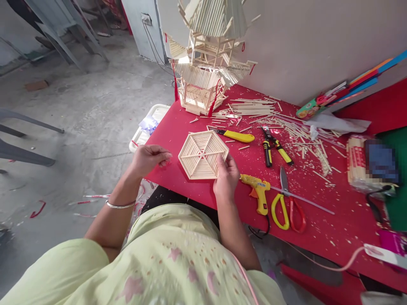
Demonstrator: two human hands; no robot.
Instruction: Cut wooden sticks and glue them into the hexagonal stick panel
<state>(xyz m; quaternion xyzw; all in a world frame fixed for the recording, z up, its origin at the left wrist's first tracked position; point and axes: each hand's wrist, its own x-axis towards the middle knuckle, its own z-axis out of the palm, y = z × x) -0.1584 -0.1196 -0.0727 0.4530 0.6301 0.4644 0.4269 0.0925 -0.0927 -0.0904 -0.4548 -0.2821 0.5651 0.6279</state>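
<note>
A flat hexagonal stick panel [202, 155], with spokes meeting at its centre, is gripped at its lower right edge by my right hand [226, 176], thumb on top. Left of the panel and apart from it, my left hand [151, 156] has its fingers curled together over the table edge; whether anything small is in them I cannot make out. Just beyond the panel lies a yellow utility knife [237, 136]. A yellow hot glue gun [259, 191] with a clear glue stick rests to the right of my right hand, beside scissors [286, 203] with yellow and red handles.
A tiered stick pagoda [206, 63] with red tassels stands at the back of the red table [197, 203]. Loose sticks [254, 107], black-and-yellow pliers [275, 148] and a bagged stick bundle [356, 161] lie rightward. A white tray [157, 112] is beyond the left edge.
</note>
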